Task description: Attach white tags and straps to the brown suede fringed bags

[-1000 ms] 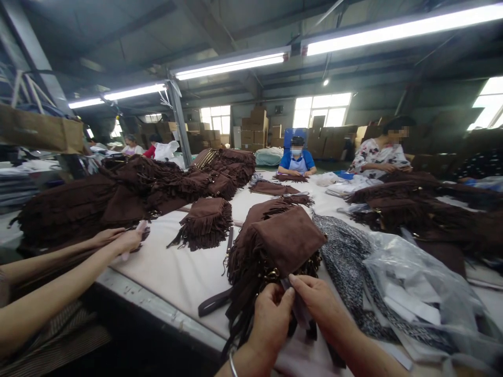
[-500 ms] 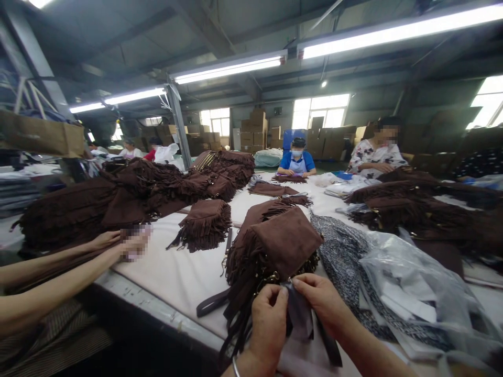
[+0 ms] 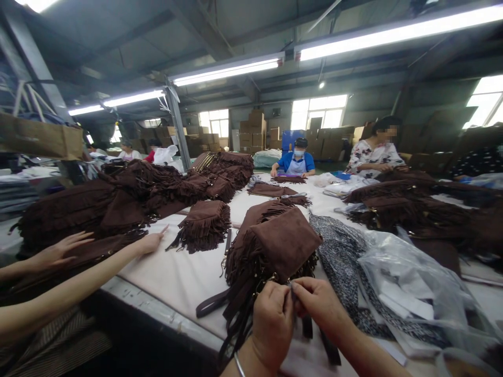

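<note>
A brown fringed bag (image 3: 288, 241) lies on the pale tabletop in front of me, its dark straps (image 3: 238, 314) hanging toward the table's front edge. Just below its near corner, my left hand (image 3: 274, 317) is closed in a pinch beside small brass-coloured hardware. My right hand (image 3: 320, 303) pinches at the same spot, its fingertips touching those of my left. What lies between the fingertips is too small and covered to name. Dark strap ends hang beneath my right hand.
Brown fringed bags are heaped (image 3: 129, 193) at left, where a co-worker's arms (image 3: 98, 267) reach in. A smaller fringed bag (image 3: 206, 222) lies nearby. On the right are speckled grey fabric (image 3: 341, 262), a clear plastic bag (image 3: 416, 283) and more brown bags (image 3: 401, 204). Two people sit beyond.
My left hand has turned and closed in against my right, covering the dark piece that showed between them. The co-worker's hands have moved apart, one reaching right across the table.
</note>
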Tool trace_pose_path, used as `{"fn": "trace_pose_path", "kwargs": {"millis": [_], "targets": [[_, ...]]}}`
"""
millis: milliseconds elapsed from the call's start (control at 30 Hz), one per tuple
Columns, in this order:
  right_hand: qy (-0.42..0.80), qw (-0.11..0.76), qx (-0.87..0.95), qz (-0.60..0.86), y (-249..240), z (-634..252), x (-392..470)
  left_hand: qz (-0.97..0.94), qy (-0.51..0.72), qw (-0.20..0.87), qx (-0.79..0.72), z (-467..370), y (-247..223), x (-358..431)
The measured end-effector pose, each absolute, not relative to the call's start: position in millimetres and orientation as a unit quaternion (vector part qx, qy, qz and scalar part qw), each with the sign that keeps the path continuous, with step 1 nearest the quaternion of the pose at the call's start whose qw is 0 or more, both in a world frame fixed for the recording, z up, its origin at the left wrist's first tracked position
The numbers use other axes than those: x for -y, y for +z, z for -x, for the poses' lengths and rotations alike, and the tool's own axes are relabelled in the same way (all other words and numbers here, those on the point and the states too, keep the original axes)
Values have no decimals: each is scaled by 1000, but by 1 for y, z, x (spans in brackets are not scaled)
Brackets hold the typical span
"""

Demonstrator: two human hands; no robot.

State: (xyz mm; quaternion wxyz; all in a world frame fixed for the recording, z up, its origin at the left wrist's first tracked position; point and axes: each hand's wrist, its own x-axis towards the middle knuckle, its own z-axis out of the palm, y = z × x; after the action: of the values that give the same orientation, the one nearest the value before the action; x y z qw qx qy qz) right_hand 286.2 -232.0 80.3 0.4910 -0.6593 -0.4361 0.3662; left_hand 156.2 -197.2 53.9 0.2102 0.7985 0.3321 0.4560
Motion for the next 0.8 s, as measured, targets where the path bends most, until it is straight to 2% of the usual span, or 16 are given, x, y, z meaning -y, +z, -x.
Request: {"fn": "trace_pose_path", "kwargs": {"millis": [133,233,333,500,700,800], "targets": [[404,489,429,643,78,-287,228,-816,442,158,-338,-157,48,197],[408,490,423,644,72,-290,224,-821,432,173,-330,-156,48,200],[399,488,433,644,68,-293,223,-794,440,278,-313,-152,49,203],[387,464,441,663,68,-291,224,-594,408,556,-414,-150,45,203],[383,464,430,673,74,-284,228,-578,380,615,-378,-155,51,201],[323,446,472,688,77,-283,232,-544,375,653,-371,-157,53,201]]}}
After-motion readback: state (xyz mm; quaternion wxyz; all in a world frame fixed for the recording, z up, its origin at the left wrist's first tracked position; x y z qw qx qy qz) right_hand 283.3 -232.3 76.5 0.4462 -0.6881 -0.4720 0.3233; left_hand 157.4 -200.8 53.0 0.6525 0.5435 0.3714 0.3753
